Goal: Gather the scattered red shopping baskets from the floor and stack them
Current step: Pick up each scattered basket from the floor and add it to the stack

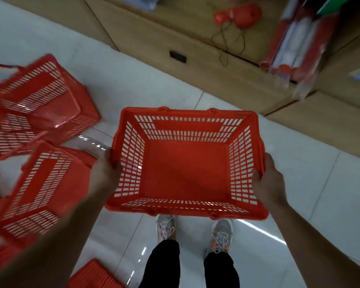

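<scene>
Glossy white tile floor, grey sneakers at btm. Red basket: rigid plastic, rectangular, slotted lattice walls, solid base showing bare, held upright above the floor ahead of the feet. L hand grips its left rim, R hand grips the right rim, fingers curled over the edge to the inside. Loose baskets tipped over on the floor at left, blurred. Cardboard boxes beyond.

Hands: left hand and right hand, both bare.
Forearms: bare down to the lower corners of the frame.
Trousers: black trousers, lower centre.
Shoes: grey-white trainers with pale laces and orange accents, just above the trouser cuffs.
</scene>
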Demonstrator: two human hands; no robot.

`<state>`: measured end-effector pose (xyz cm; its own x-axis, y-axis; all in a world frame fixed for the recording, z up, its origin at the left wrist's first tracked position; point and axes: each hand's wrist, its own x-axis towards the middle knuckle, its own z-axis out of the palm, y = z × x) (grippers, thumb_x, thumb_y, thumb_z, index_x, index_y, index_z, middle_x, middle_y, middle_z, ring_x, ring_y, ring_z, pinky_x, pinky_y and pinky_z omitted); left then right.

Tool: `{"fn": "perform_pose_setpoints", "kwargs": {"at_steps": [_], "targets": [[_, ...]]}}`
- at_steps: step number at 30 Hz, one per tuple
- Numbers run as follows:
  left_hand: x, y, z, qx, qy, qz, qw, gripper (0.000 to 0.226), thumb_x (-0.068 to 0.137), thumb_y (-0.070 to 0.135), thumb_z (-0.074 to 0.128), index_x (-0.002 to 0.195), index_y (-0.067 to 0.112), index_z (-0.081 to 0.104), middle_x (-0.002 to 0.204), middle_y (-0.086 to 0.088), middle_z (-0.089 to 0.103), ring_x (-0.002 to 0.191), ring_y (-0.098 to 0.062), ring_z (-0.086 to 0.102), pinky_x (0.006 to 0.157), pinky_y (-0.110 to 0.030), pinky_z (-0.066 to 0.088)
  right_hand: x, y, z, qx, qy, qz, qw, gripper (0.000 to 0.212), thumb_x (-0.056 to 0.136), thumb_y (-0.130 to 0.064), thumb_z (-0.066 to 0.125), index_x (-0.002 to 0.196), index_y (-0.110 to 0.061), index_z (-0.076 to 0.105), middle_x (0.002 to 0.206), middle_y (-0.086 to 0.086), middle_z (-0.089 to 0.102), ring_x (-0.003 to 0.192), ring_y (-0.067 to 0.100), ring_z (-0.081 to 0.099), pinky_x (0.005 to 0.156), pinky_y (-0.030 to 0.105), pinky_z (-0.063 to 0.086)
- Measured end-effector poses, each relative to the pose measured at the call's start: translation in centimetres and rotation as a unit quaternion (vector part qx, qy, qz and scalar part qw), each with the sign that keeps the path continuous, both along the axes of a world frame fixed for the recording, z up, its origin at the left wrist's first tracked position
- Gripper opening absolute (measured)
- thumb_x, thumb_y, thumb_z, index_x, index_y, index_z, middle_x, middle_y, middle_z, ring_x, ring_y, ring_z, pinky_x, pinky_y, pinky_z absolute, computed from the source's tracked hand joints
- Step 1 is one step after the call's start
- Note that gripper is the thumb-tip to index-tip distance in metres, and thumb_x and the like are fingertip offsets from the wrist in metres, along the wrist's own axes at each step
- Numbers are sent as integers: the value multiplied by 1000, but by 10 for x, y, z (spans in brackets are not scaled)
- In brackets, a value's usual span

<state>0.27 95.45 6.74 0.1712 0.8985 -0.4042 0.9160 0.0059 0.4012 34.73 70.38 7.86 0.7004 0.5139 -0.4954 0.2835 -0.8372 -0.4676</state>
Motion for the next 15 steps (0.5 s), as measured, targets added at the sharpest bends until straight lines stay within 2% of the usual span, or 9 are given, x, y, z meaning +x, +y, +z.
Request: {"fn": "perform_pose_setpoints", "kwargs": {"at_steps": [4, 6, 7, 10, 15], "targets": [[-39, -17, 116, 29, -21, 42, 998, 36, 89, 18, 65, 124, 19, 56, 107, -9, 71, 90, -29, 66, 73, -32, 44, -11, 15, 113, 42, -26, 31, 998, 43, 100, -22, 53, 142, -16, 43, 121, 10, 67, 100, 33, 68, 88, 44, 52], [-61, -35, 175, 49, -31, 56, 997, 33, 91, 18, 63, 123, 21, 56, 106, -6, 71, 81, -18, 63, 68, -28, 43, -16, 19, 168, 64, -35, 51, 996, 40, 100, -19, 53, 139, -16, 46, 117, 10, 68, 94, 30, 68, 82, 37, 50], [-73, -48, 204, 59, -40, 69, 995, 33, 91, 16, 63, 122, 20, 56, 106, -6, 71, 82, -17, 62, 69, -29, 43, -19, 20, 194, 75, -32, 69, 994, 40, 100, -20, 52, 139, -18, 47, 115, 8, 69, 90, 26, 67, 79, 33, 49], [-114, -102, 284, 91, -48, 139, 985, 40, 86, 8, 66, 124, 14, 56, 110, -12, 70, 96, -33, 66, 76, -34, 44, -31, 25, 261, 123, -37, 138, 982, 42, 98, -19, 55, 139, -22, 47, 115, 8, 70, 91, 29, 67, 76, 31, 43], [-177, -234, 389, 142, -31, 285, 947, 50, 84, 7, 71, 131, 9, 55, 112, -16, 71, 98, -36, 67, 78, -37, 48, -74, 25, 356, 206, -25, 257, 944, 45, 97, -17, 56, 140, -24, 44, 121, 6, 65, 95, 22, 61, 83, 36, 45]]}}
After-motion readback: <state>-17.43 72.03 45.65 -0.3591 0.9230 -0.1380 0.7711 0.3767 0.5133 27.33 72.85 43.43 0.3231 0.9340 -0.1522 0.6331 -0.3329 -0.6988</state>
